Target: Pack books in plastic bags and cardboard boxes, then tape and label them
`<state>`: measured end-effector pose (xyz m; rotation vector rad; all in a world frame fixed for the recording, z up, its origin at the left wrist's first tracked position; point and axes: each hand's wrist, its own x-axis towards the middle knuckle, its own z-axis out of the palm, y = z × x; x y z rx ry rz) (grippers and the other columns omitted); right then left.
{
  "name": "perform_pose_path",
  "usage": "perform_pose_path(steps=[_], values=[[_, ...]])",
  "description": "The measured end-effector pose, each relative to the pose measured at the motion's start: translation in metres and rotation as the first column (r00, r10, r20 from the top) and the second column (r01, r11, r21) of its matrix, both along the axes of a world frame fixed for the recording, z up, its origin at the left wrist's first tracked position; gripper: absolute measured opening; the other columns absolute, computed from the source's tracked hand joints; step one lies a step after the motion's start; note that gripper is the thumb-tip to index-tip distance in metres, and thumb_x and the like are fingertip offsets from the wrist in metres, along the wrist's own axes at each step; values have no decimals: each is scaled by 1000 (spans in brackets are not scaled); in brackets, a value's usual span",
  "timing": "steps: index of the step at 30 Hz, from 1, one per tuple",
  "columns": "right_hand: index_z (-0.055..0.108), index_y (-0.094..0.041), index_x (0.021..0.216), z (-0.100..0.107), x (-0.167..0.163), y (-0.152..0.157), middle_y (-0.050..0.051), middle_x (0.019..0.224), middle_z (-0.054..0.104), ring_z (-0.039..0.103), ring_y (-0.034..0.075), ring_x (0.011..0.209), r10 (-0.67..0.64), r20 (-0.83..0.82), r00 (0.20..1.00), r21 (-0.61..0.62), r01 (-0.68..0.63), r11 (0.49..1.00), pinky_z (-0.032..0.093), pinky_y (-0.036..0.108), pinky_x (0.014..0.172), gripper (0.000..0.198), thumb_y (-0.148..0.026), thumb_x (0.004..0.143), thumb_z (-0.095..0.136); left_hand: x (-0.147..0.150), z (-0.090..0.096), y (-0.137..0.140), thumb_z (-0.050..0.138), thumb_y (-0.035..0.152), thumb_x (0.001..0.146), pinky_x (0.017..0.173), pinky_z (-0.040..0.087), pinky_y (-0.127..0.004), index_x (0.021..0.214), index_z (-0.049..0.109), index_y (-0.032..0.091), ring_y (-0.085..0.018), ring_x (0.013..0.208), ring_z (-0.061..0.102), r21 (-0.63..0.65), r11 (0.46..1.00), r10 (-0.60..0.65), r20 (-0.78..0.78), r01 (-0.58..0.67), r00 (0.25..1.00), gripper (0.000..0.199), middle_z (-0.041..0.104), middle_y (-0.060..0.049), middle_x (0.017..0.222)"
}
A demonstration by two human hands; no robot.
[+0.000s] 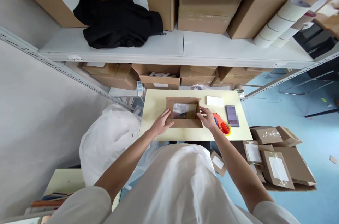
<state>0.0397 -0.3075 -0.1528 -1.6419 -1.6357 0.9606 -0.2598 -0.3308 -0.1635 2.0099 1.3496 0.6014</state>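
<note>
A small cardboard box [185, 123] stands open at the top on the pale yellow table [156, 97]. Inside it lies clear plastic wrapping [181, 108] over something dark that I cannot make out. My left hand [162, 122] holds the box's left side, thumb apart from the fingers near the front flap. On the opposite side, my right hand [207, 117] grips the right edge with bent fingers. Just right of that hand lies an orange-red tape dispenser [221, 123] with a yellow-edged roll.
White cards [214, 101] and a pixelated purple rectangle [232, 116] lie on the table's right. A shelf [169, 53] with boxes and black cloth [119, 19] spans the back. White plastic film [106, 143] bulges at left; flattened cartons [280, 164] pile on the right floor.
</note>
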Motion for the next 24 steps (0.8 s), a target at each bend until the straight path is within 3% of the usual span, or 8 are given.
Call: perform_pose_path(steps=[2,5,8,11,15,19,21,24], values=[[61,-19,120,1,4,-3,13,126,58,57,25,113,185,175,967,49,-196,979,49,43,94,41,-35,86,47,-9,5,3,60,63,74,113,28,-49,142,38,12,-34,140,27,-5,989,-149,-132,150,980,88,30,-20,151],[58,-21,127,6,15,-4,7,141,49,45,23,128,409,420,810,-29,-439,898,38,45,107,49,-14,83,38,-22,8,11,71,63,62,112,24,-54,143,37,12,-37,140,26,2,948,-303,-293,317,907,101,31,-22,149],[46,-29,138,12,26,-1,-1,149,39,41,22,132,526,529,666,-173,-522,835,38,44,108,70,-2,74,39,-29,6,18,65,48,76,111,28,-50,141,40,16,-31,139,30,28,933,-330,-336,359,882,76,37,-17,148],[45,-32,138,16,29,3,-3,152,34,34,24,137,571,567,594,-222,-558,800,36,46,109,68,-7,75,48,-26,-2,22,54,39,87,109,35,-45,134,50,17,-27,138,34,60,948,-288,-263,314,921,52,45,-15,143],[57,-26,129,19,26,9,1,148,41,37,25,135,567,499,656,-191,-554,810,35,43,110,46,-34,84,55,-17,-13,19,44,40,92,109,38,-45,124,59,17,-24,135,39,65,989,-132,-62,136,989,42,52,-12,138],[64,-24,117,14,20,11,4,136,54,46,22,128,426,392,815,-119,-415,902,39,39,107,39,-39,93,38,-6,-17,16,46,37,91,104,43,-46,114,63,18,-24,127,50,23,996,83,112,-86,990,35,62,-11,127],[61,-22,120,8,16,11,7,132,57,52,22,122,318,343,884,-75,-312,947,44,39,101,38,-38,93,38,-1,-17,18,53,34,87,96,50,-41,118,59,18,-23,117,58,-27,973,230,191,-229,954,35,65,-11,119],[48,-21,130,-3,11,14,11,130,54,59,23,110,150,283,947,-56,-140,989,52,40,88,44,-37,89,45,4,-19,23,66,28,78,85,55,-36,123,52,18,-22,110,62,-59,891,450,252,-450,857,48,64,-12,119]])
